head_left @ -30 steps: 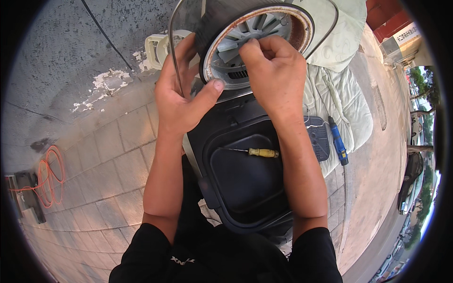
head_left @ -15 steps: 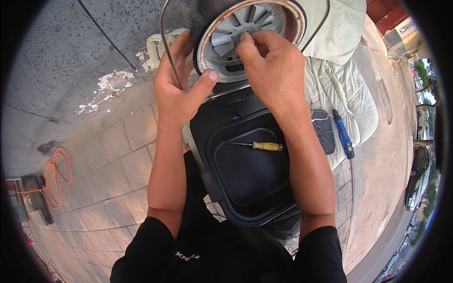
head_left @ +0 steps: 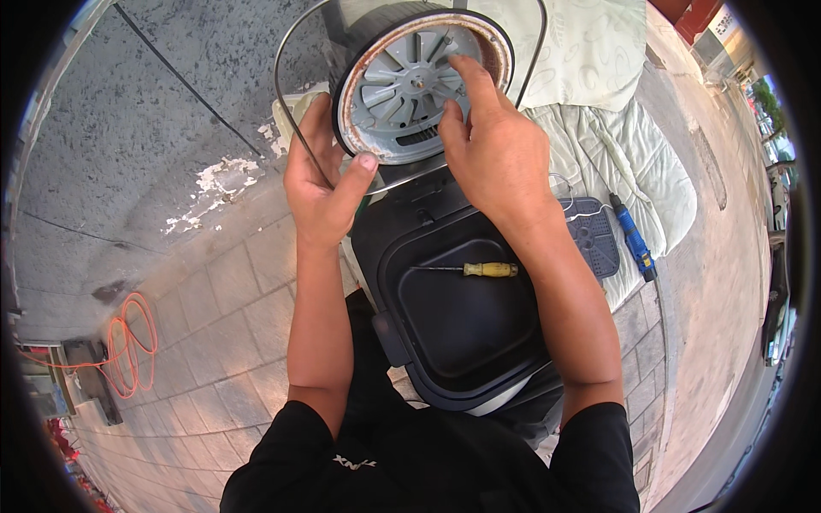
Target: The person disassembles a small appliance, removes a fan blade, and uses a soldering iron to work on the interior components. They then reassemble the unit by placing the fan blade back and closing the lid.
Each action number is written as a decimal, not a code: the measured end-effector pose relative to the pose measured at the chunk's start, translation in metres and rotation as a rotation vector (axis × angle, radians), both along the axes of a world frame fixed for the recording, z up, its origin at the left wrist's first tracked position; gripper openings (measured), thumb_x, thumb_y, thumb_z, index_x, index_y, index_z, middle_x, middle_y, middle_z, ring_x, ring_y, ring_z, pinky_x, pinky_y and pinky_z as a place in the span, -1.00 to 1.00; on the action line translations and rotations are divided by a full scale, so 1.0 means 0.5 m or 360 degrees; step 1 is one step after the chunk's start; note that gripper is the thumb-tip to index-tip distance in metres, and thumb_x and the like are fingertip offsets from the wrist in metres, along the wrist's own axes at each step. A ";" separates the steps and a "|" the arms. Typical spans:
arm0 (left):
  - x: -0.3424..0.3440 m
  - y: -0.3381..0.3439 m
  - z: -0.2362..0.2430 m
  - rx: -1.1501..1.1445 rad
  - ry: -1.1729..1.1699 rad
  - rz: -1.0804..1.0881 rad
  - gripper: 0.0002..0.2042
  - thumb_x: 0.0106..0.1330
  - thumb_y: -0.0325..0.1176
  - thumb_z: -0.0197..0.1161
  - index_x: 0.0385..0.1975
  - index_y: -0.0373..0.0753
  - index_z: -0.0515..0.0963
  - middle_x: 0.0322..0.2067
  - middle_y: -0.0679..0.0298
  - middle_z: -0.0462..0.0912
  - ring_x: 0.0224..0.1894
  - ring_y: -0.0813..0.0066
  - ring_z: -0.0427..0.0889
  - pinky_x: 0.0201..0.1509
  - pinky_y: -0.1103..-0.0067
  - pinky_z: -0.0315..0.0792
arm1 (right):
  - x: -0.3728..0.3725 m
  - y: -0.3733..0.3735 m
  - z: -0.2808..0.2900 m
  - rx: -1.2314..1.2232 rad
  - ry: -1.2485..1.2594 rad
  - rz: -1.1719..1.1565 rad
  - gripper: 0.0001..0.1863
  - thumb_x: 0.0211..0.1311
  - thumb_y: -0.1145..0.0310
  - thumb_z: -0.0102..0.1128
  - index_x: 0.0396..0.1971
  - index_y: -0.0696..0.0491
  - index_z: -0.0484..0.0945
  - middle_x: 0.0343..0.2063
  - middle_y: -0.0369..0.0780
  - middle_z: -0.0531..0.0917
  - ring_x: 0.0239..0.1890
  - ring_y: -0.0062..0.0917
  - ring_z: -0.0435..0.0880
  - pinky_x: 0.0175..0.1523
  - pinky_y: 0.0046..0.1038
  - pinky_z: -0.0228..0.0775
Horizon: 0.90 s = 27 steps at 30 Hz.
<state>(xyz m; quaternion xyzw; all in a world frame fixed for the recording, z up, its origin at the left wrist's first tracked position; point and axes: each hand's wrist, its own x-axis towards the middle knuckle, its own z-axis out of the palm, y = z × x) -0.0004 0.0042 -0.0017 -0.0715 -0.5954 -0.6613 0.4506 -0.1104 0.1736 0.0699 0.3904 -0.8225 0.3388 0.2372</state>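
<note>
A round dark housing (head_left: 342,85) with a rusty rim is tipped toward me at the top of the view. Inside it sits a grey slotted disc (head_left: 395,100) with a small brass-coloured centre. My left hand (head_left: 321,175) grips the housing's left side, thumb at the rim and fingers behind. A thin metal wire loop (head_left: 279,64) runs around the housing and passes through that hand. My right hand (head_left: 492,141) is over the disc's right side, index finger and thumb apart, with nothing visible between them. Its index fingertip is at or near the disc; contact is unclear.
Below the housing is a black square pan (head_left: 462,325) holding a yellow-handled screwdriver (head_left: 490,269). To the right, a blue power screwdriver (head_left: 633,238) and a dark perforated plate (head_left: 593,239) lie by a pale quilt (head_left: 650,171). An orange cable (head_left: 128,342) is coiled at left on the paving.
My right hand has opened from a pinch near the disc's middle and shifted to its right side, uncovering the centre. The view has shifted slightly; my left hand keeps its hold.
</note>
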 end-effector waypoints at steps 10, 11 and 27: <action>-0.004 0.003 -0.002 0.0023 0.0003 0.0011 -0.21 0.31 -0.48 0.46 0.48 -0.57 0.16 0.40 -0.19 0.38 0.46 0.08 0.40 0.54 0.17 0.25 | 0.000 -0.003 0.001 0.0109 0.0056 -0.0062 -0.53 0.37 0.38 0.20 0.25 0.11 0.41 -0.55 -0.08 0.73 -0.54 -0.12 0.75 -0.41 -0.09 0.57; -0.004 0.003 -0.002 0.0026 0.0002 0.0006 -0.20 0.31 -0.47 0.46 0.48 -0.57 0.16 0.39 -0.19 0.38 0.46 0.08 0.40 0.54 0.17 0.25 | 0.001 -0.003 0.001 0.0121 0.0049 -0.0069 -0.53 0.37 0.38 0.20 0.25 0.11 0.41 -0.57 -0.09 0.73 -0.55 -0.12 0.75 -0.42 -0.10 0.57; -0.003 -0.002 -0.005 0.0034 0.0001 0.0025 -0.21 0.31 -0.46 0.47 0.46 -0.58 0.18 0.40 -0.21 0.37 0.51 0.03 0.34 0.53 0.13 0.29 | -0.002 -0.012 0.023 -0.0190 -0.0695 -0.0012 -0.53 0.39 0.28 0.25 0.18 0.26 0.53 -0.48 -0.06 0.75 -0.41 -0.15 0.78 -0.21 -0.20 0.60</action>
